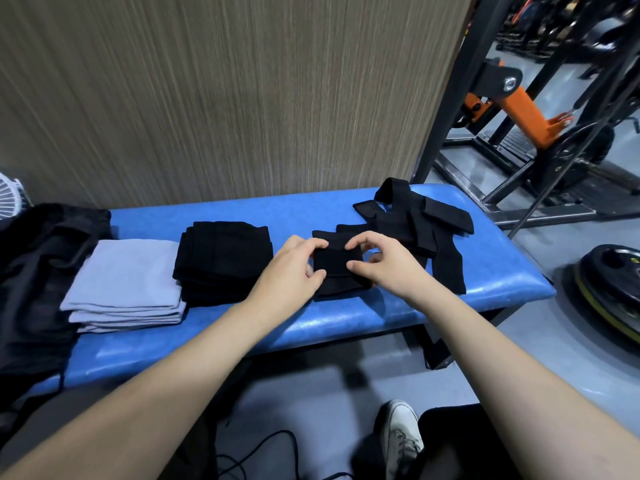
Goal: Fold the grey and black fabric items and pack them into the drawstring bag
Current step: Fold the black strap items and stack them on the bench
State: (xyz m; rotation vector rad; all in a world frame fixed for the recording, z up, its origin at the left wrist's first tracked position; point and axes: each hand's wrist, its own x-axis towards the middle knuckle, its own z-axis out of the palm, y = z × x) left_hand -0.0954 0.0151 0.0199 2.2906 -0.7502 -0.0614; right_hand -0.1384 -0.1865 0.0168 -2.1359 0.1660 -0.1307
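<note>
Hands, left (294, 268) and right (384, 261), are pinching a black cloth (337, 268) mid-fold; loosening risks it springing open against the unfolded pile (415, 220).

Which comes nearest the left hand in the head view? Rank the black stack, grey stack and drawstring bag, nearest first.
From the left hand:
1. Black stack, just to its left on the bench.
2. Grey stack, further left, beside the black stack.
3. Drawstring bag, at the bench's far left end.

Person, head view: forearms bare, no sleeves seen behind the fingers (320, 244). White lace-up sneaker (401, 434) worn; dark trousers (485, 441) beside it.
</note>
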